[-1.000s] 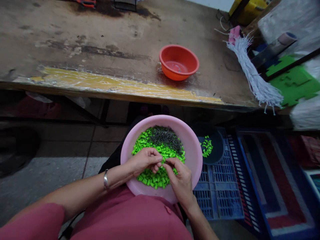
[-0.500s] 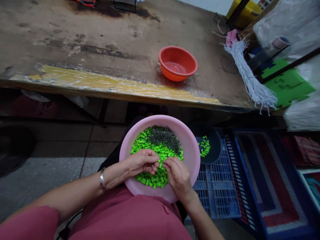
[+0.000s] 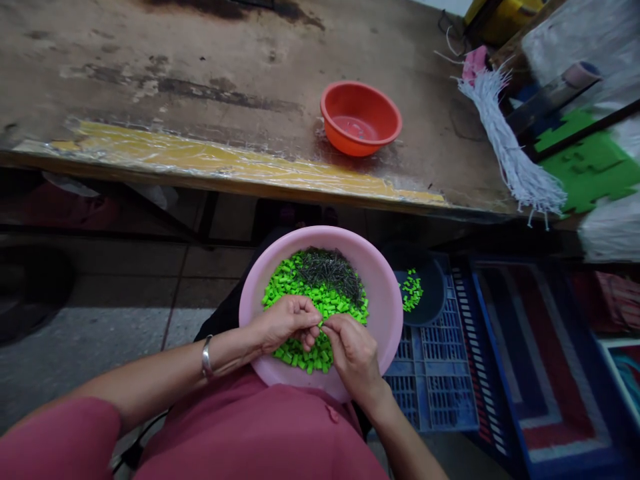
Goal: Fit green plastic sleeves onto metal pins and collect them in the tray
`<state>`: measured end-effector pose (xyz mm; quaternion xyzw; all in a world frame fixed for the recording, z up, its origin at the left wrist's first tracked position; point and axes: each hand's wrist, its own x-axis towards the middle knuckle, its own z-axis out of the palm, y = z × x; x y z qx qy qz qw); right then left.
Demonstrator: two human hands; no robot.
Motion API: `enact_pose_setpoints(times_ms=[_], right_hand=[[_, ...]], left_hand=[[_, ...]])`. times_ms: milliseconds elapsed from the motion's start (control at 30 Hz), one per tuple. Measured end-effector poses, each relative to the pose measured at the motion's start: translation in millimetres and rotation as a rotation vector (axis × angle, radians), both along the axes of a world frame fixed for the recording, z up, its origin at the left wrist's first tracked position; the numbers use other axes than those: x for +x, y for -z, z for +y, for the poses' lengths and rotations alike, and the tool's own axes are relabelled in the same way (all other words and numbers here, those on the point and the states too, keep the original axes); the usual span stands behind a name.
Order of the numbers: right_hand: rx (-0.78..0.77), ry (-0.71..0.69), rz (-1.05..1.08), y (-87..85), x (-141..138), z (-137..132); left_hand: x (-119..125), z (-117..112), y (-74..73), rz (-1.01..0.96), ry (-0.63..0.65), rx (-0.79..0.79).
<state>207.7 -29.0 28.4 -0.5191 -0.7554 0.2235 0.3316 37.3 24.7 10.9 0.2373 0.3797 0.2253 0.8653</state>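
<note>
A pink basin (image 3: 380,287) rests on my lap. It holds a heap of small bright green plastic pieces (image 3: 295,280) and a pile of thin dark metal pins (image 3: 333,270) at its far side. My left hand (image 3: 285,323) and my right hand (image 3: 353,353) meet over the green pieces near the basin's front. Both have their fingertips pinched together, touching each other. What they pinch is too small to make out. A silver bangle (image 3: 206,357) circles my left wrist.
A worn wooden bench (image 3: 200,87) with a yellow taped edge stands ahead, with an orange bowl (image 3: 361,119) and a bundle of white strips (image 3: 510,147) on it. To my right a dark bowl (image 3: 433,287) with several green pieces sits on a blue crate (image 3: 435,387).
Both hands stay pinched together over the green pieces, with only small finger movements. The view has shifted slightly.
</note>
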Motion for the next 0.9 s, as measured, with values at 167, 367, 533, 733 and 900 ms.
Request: enact_pose_setpoints(times_ms=[167,367,533,733,900], right_hand=[[-0.006,-0.107,-0.035,-2.3,6.3,7.7],[-0.002,-0.170,-0.136,-8.7,8.9,13.4],[-0.042,-0.156,-0.088,-7.9,7.7,6.6],[-0.201,-0.114,0.088,-8.6,9.0,3.8],[-0.293,-0.082,0.239,-10.7,5.4,3.3]], left_hand=[[-1.8,0.8,5.6,0.017,0.025,-0.038],[-3.6,7.4,4.8,-0.030,0.062,-0.107],[-5.3,7.7,3.4,-0.023,0.074,-0.155],[-8.4,5.7,4.9,-0.011,0.148,-0.115],[-6.2,0.4,4.3,0.015,0.147,-0.071]])
